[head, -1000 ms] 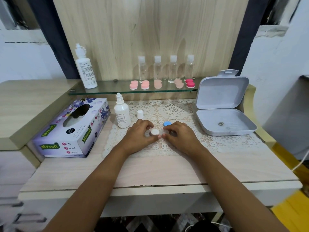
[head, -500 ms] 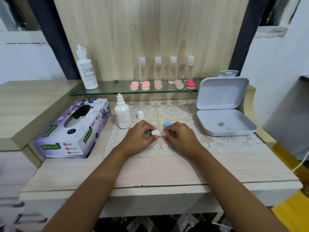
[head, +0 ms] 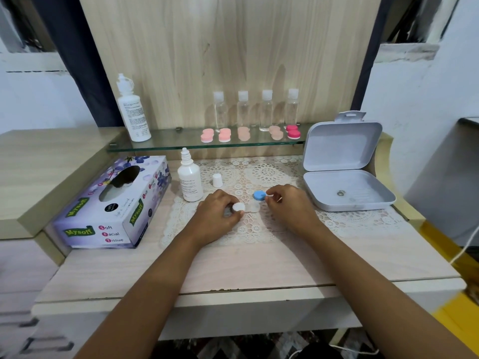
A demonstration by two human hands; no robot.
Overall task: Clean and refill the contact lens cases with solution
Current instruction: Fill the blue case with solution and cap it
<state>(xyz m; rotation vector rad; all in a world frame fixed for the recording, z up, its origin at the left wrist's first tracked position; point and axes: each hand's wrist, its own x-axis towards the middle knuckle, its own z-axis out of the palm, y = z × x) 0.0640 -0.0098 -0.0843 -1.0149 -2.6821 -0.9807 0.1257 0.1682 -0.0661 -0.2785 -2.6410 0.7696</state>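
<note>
Head view: left hand (head: 217, 216) pinches a white cap (head: 238, 207) beside the clear lens case (head: 253, 207) on the tabletop (head: 259, 265); right hand (head: 290, 208) fingers (head: 269, 197) meet the blue cap (head: 259, 195), grip unclear. Likely light, slippery; hold rims.

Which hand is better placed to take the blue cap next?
Right. The right hand has its fingertips beside the blue cap; the left hand is occupied, gripping the white cap.
</note>
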